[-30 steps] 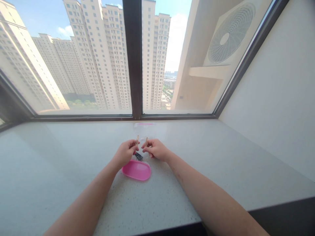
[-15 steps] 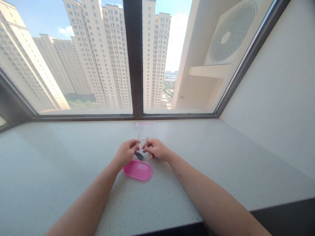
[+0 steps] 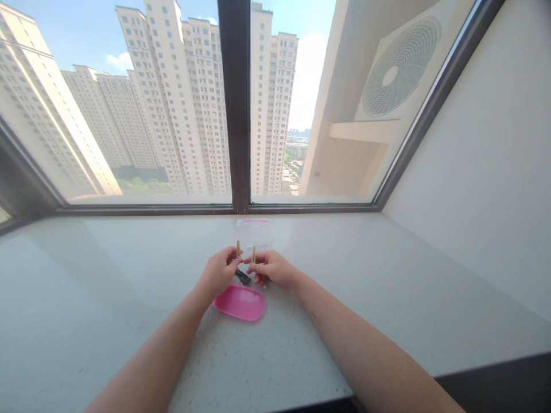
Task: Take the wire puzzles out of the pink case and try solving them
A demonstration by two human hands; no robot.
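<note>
My left hand [image 3: 221,268] pinches a small, narrow tan-gold piece [image 3: 238,246] upright between thumb and fingers. A similar slim tan-gold piece [image 3: 253,253] stands up from the pinch of my right hand [image 3: 271,267]. Both pieces look like little clips, but they are too small to be sure. The two hands are close together, fingertips nearly meeting. Just below them lies a dark, black object [image 3: 243,277], partly behind my left fingers. Nearer to me is a shallow pink oval tray [image 3: 241,304], its left end beside my left wrist.
A clear plastic bag [image 3: 253,229] with a pink strip lies behind the hands, close to the window frame [image 3: 241,210]. All of this rests on a pale speckled sill [image 3: 267,361]. A white wall [image 3: 482,189] rises on the right.
The view has tilted slightly, so everything sits a little lower. My right hand has shifted a little left, towards my left hand. Both hands still hold their pieces.
</note>
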